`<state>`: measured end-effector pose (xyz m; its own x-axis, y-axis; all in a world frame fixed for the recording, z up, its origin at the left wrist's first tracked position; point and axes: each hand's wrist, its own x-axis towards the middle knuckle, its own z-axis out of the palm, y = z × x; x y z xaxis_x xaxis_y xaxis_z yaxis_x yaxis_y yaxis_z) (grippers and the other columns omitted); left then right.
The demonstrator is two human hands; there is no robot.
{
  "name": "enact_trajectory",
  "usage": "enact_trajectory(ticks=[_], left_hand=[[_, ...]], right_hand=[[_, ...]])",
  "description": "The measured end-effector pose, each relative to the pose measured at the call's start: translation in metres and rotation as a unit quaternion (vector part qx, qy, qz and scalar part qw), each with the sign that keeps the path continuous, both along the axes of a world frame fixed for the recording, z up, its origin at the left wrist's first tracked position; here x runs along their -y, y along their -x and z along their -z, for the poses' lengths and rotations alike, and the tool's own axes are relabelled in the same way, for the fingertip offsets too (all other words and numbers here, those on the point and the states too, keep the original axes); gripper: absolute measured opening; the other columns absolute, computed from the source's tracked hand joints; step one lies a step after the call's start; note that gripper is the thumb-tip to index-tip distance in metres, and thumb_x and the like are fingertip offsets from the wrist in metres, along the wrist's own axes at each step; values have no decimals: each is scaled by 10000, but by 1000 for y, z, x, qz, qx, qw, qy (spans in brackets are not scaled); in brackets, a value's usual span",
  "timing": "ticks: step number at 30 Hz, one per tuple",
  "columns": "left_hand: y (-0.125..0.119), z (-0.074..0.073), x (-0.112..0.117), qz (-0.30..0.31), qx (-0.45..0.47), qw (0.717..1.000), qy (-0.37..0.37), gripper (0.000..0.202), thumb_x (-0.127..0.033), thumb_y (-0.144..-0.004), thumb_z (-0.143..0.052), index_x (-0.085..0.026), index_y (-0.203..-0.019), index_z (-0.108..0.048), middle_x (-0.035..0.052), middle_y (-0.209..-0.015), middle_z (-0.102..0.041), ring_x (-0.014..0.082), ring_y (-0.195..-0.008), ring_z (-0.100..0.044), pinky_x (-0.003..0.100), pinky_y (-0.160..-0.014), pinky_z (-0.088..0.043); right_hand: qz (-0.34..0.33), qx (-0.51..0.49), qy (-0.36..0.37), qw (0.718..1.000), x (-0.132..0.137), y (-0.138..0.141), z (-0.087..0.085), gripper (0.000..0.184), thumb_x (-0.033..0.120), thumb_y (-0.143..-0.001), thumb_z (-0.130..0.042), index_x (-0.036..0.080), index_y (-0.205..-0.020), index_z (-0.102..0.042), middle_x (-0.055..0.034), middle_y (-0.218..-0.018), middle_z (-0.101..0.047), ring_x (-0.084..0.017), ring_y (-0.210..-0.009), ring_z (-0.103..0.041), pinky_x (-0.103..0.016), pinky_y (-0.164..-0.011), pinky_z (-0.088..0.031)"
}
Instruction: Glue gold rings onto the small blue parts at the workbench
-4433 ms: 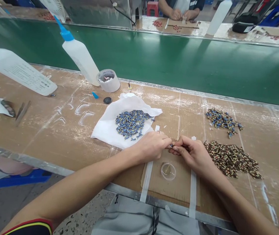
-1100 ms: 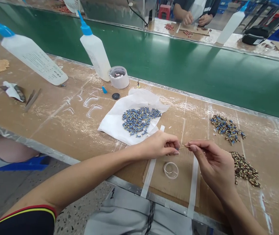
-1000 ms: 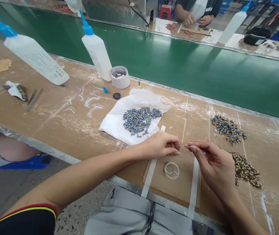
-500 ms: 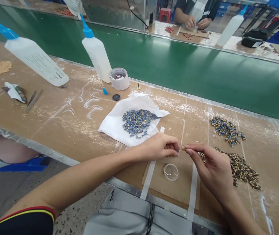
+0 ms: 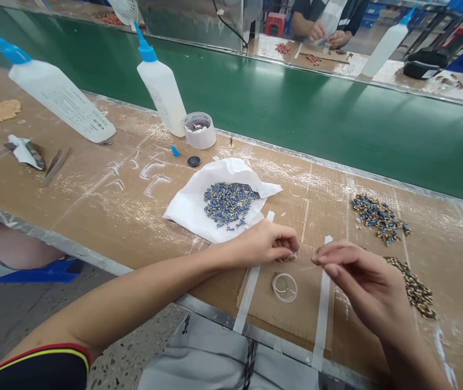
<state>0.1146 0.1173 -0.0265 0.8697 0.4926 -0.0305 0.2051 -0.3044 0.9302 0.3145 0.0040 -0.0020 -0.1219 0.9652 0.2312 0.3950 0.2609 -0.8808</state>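
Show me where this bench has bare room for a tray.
Bare: the bench stretch between the lying bottle and the white paper, and the strip between that paper and the mixed pile. Crowded: around the left hand, right hand, clear dish and brown pile.

— Where's your dish (image 5: 284,287)?
— On the worktop (image 5: 113,211), between your left hand (image 5: 266,244) and right hand (image 5: 361,281). The sheet (image 5: 186,203) carrying a heap of parts (image 5: 229,197) lies behind it, leftward. A far heap (image 5: 379,216) and a near heap (image 5: 413,288) lie to your right.
— Behind those?
— The belt (image 5: 296,108).

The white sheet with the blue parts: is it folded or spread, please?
Spread: the sheet lies open on the bench, blue parts heaped bare on it, edges slightly curled.
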Motion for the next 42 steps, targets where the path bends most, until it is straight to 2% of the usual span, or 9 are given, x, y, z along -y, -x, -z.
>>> enact_trajectory(ticks=[3, 7, 10, 13, 17, 20, 26, 36, 42], left_hand=[[1, 0, -1, 5, 5, 1000, 5, 91, -93, -825, -631, -125, -902, -670, 20, -825, -702, 114, -754, -629, 197, -693, -449], [1, -1, -3, 2, -2, 1000, 1, 135, -66, -824, -594, -136, -909, -672, 13, -818, -701, 112, -737, -623, 198, -680, -447], [2, -2, -4, -9, -2, 1000, 26, 116, -97, -829, -603, -137, -924, -657, 15, -793, -693, 118, -728, -627, 206, -677, -459], [2, -1, -5, -29, 8, 997, 67, 72, -129, -836, -620, -139, -907, -618, -6, -704, -655, 107, -656, -615, 203, -645, -467], [2, 0, -5, -40, 12, 996, 82, 31, -142, -844, -616, -145, -862, -591, -19, -672, -627, 97, -621, -604, 194, -621, -461], [2, -1, -6, -38, 0, 998, 58, 19, -152, -840, -622, -144, -839, -605, -18, -668, -625, 97, -629, -597, 191, -619, -444], [2, 0, -6, -35, -8, 999, 28, 26, -159, -829, -627, -141, -845, -637, -17, -669, -626, 98, -639, -581, 187, -615, -420], [3, -1, -5, -45, -15, 999, 2, 51, -189, -831, -634, -141, -846, -638, -14, -687, -629, 99, -648, -561, 184, -605, -397], [3, -1, -4, -53, -18, 998, 5, 73, -202, -827, -640, -136, -859, -646, -14, -689, -633, 96, -635, -549, 179, -593, -390]], right_hand=[[-142, 49, 52, 987, 0, 8, -6, 112, 161, -920, -595, 254, -927, -658, -30, -1021, -625, -162, -942, -615, -287, -832, -479], [-200, 98, 101, 970, 0, 20, -8, 158, 171, -952, -533, 255, -987, -662, -47, -1095, -573, -163, -998, -586, -301, -863, -470], [-167, 88, 80, 979, -3, 13, -9, 169, 190, -949, -543, 259, -1075, -632, -49, -1125, -589, -176, -1052, -575, -315, -903, -460], [-33, 126, 37, 991, -7, -11, -8, 132, 236, -952, -546, 257, -1055, -625, -37, -1049, -635, -183, -962, -599, -313, -823, -467], [140, 290, 40, 946, -13, -46, 0, 117, 292, -950, -542, 245, -921, -645, -20, -927, -654, -184, -789, -592, -318, -703, -436], [134, 345, 68, 927, -15, -57, 10, 160, 312, -950, -530, 246, -886, -660, -25, -916, -653, -206, -826, -600, -336, -731, -437], [94, 371, 53, 922, -17, -58, 24, 146, 313, -922, -555, 238, -864, -666, -55, -915, -641, -256, -912, -591, -385, -802, -445], [71, 328, 76, 939, -16, -55, 10, 171, 318, -950, -499, 232, -868, -623, -49, -905, -644, -230, -871, -599, -360, -773, -453], [65, 360, 53, 929, -18, -43, 22, 125, 277, -911, -557, 222, -808, -601, -52, -849, -639, -239, -824, -584, -365, -738, -444]])
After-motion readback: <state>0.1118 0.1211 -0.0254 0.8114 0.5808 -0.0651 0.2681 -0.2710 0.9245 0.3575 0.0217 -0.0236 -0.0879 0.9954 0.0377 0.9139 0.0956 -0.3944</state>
